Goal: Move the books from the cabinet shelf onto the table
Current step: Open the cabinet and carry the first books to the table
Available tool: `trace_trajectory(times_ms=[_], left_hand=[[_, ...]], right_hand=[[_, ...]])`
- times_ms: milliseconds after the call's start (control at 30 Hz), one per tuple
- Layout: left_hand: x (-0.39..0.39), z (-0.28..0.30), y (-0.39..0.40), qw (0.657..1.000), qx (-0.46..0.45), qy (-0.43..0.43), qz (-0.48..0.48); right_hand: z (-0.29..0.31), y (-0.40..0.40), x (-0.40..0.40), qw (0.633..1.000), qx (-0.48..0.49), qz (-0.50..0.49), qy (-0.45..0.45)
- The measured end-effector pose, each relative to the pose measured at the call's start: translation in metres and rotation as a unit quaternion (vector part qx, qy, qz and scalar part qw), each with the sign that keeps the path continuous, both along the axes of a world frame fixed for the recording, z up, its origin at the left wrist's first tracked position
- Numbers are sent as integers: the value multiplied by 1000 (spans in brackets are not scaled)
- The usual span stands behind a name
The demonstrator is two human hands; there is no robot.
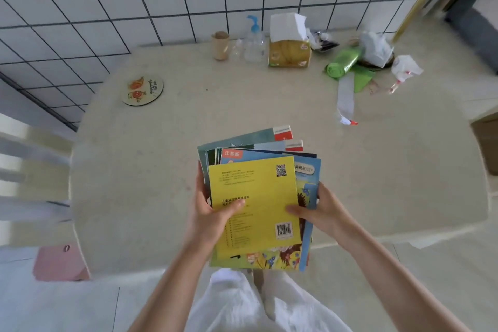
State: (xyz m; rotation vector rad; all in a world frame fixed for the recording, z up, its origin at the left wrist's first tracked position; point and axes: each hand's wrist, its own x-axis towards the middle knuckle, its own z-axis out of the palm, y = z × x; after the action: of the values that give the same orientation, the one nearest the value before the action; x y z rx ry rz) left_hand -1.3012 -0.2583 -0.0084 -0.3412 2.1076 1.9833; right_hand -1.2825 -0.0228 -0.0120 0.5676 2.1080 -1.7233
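I hold a fanned stack of several thin books [256,197] above the near edge of the pale table [161,170]. The top one has a yellow back cover with a barcode and a QR code. Blue, green and red-cornered covers stick out behind it. My left hand [213,210] grips the stack's left edge, thumb on the yellow cover. My right hand [320,210] grips the right edge, thumb also on top. Whether the stack's far end touches the table is unclear. The cabinet shelf is out of view.
Along the tiled wall stand a beige cup [221,44], a pump bottle [253,40] and a tissue box [289,47]. A green bag roll [343,62] and plastic wrappers lie at the back right. A round coaster [142,90] is at the left. A chair [29,183] stands left.
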Motion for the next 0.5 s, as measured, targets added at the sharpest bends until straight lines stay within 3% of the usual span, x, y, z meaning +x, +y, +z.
trace_trajectory(times_ms=[267, 500], left_hand=[[-33, -14, 7, 998, 20, 23, 50], [-37, -27, 2, 993, -95, 38, 59]], right_hand=[[-13, 6, -22, 980, 111, -6, 167], [-36, 2, -21, 963, 148, -31, 224]])
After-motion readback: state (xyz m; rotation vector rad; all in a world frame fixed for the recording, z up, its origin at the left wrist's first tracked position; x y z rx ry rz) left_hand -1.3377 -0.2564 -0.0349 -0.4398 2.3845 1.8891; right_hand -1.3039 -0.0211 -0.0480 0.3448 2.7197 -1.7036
